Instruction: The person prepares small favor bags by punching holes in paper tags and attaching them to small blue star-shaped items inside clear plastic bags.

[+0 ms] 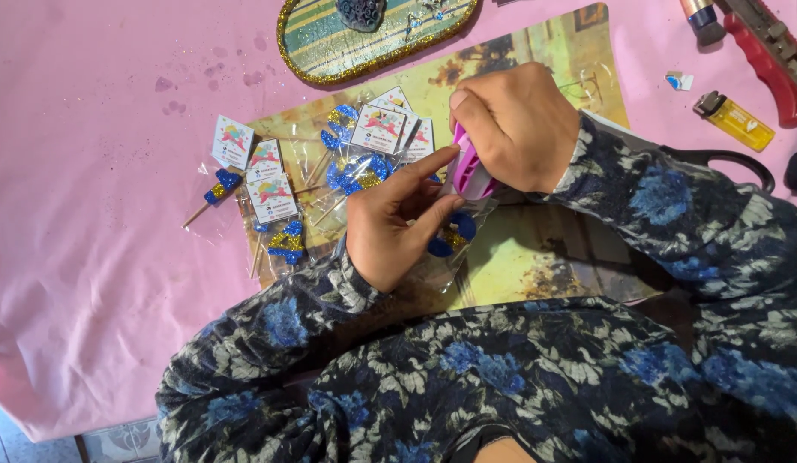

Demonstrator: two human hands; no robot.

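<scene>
1. Finished packets [270,193] lie at 9 o'clock on the pink bench [90,214].
2. The left hand [394,227] pinches a clear bag with a blue glitter piece [454,233]; its fingers are closed on it.
3. The right hand [518,124], at 1 o'clock from the left, grips a pink stapler [467,167] pressed on the bag's top.
4. A yellow lighter [734,120] lies at 3 o'clock.

The right hand [517,127] covers most of the pink tool [467,167], so its shape cannot be told. The left hand [397,219] hides part of the blue glitter piece [454,233] in its clear bag. The glittered oval tray [373,39], the red tool [771,60] and the black scissors [741,163] are cut off by edges or the sleeve. The cards' print [377,129] is too small to tell.
</scene>
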